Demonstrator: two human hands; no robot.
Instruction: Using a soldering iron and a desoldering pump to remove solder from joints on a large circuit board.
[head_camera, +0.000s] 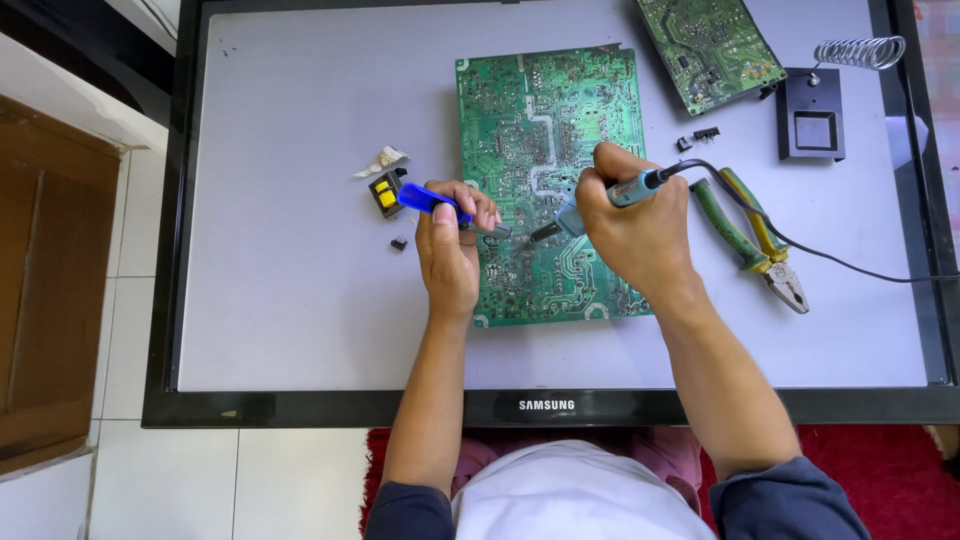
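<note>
A large green circuit board (545, 110) lies solder side up on the grey screen of a flat monitor (300, 300). My right hand (635, 235) grips a soldering iron (640, 186) with a blue-grey handle, its dark tip (545, 232) resting on the board's middle. My left hand (450, 250) holds a blue-handled tool (425, 198), its grey end touching the board just left of the iron's tip. The iron's black cord (820, 255) runs off to the right.
A second green board (710, 45) lies at the top right. Beside it stand a black iron stand with a coil (812, 120), small black parts (700, 135) and green-yellow pliers (750, 235). A yellow-black component (385, 193) and a paper scrap (380, 160) lie left of the board.
</note>
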